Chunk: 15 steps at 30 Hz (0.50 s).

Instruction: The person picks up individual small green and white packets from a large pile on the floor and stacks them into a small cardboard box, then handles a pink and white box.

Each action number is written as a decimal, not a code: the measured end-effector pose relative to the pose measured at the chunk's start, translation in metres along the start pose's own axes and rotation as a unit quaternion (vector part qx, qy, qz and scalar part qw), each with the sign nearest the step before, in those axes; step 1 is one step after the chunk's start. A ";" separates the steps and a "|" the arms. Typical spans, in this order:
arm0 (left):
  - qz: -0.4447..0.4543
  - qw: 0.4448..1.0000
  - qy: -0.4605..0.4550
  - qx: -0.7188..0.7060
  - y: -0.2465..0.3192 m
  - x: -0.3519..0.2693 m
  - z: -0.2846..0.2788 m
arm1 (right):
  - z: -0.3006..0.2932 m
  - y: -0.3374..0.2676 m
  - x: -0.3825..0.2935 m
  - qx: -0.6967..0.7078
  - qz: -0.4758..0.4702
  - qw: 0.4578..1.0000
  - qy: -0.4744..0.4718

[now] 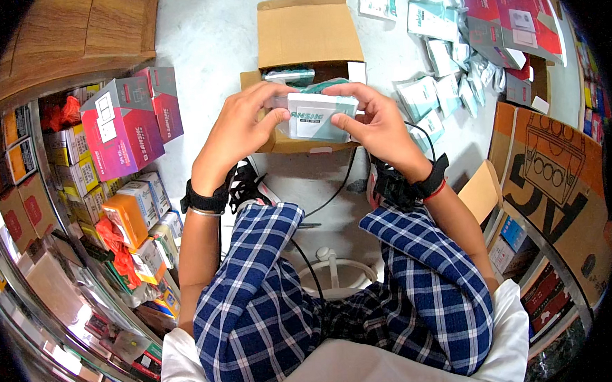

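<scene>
My left hand (237, 124) pinches the left edge of a plastic-wrapped wall switch packet (319, 118), white and teal with printing on its face. On the packet's other side, my right hand (380, 119) grips it with the thumb on the front and the fingers at the top and behind. The packet is held over an open cardboard box (308, 32) on the floor, its flap folded back away from me. Inside the box, near its left side, lies another wrapped packet (289, 76). My hands and the held packet hide part of the box's interior.
Many similar wrapped packets (419, 98) lie piled on the floor at right, beside red and grey product cartons (515, 22). Purple and grey cartons (118, 128) and crowded shelves (79, 166) stand at left. A large brown carton (549, 178) is at right. A black cable (332, 195) runs between my legs.
</scene>
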<state>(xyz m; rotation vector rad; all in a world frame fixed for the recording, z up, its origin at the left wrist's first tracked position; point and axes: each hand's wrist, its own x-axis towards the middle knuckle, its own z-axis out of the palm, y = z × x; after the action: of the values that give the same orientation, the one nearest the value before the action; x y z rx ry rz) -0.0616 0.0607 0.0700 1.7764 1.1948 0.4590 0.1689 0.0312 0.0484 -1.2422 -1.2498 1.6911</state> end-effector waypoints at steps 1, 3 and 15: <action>0.002 1.000 0.014 0.020 0.000 -0.001 0.001 | 0.001 -0.001 -0.001 -0.006 -0.008 1.000 0.003; 0.004 0.999 0.026 0.041 0.001 -0.001 0.002 | -0.002 0.007 0.000 -0.017 -0.017 1.000 0.005; 0.012 0.994 0.109 -0.005 0.011 0.003 0.017 | -0.007 0.010 0.000 0.033 0.028 0.999 -0.006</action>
<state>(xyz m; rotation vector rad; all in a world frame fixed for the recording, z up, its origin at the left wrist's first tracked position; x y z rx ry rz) -0.0425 0.0545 0.0700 1.7677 1.3187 0.6855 0.1759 0.0309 0.0384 -1.2393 -1.1657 1.7685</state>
